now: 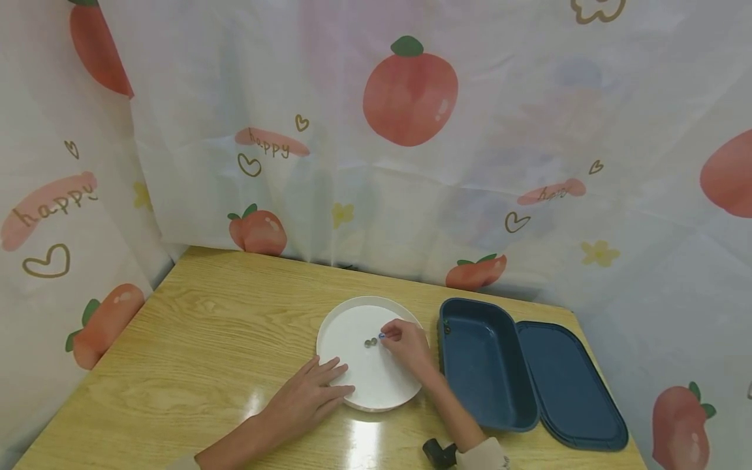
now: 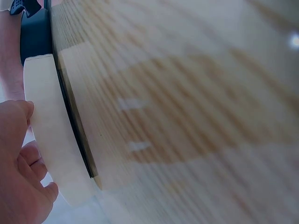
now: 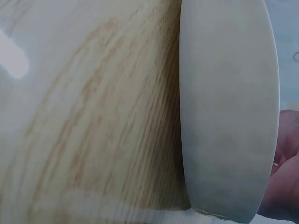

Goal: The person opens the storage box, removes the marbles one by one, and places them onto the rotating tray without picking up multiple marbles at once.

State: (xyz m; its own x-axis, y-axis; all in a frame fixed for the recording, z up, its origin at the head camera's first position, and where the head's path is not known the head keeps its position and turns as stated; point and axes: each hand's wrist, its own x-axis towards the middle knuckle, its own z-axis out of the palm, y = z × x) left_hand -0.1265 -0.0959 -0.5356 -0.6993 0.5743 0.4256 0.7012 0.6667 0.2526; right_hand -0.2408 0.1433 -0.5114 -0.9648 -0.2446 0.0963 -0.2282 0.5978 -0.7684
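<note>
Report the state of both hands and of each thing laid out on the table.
Left hand: spread, touching the dish's rim
Right hand: pinching
Blue bead: pinched
Two beads: loose in the dish
Dish: upright
Box: open, upright
Lid: off, right of the box

"happy" reads on pink strokes (image 1: 272, 141) across the white cloth (image 1: 329, 85).

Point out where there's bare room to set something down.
The widest bare patch of table lies left of the white tray, between the left hand and the curtain; a narrower strip runs behind the tray. It's crowded right of the tray: right forearm, blue container and lid sit close together.
</note>
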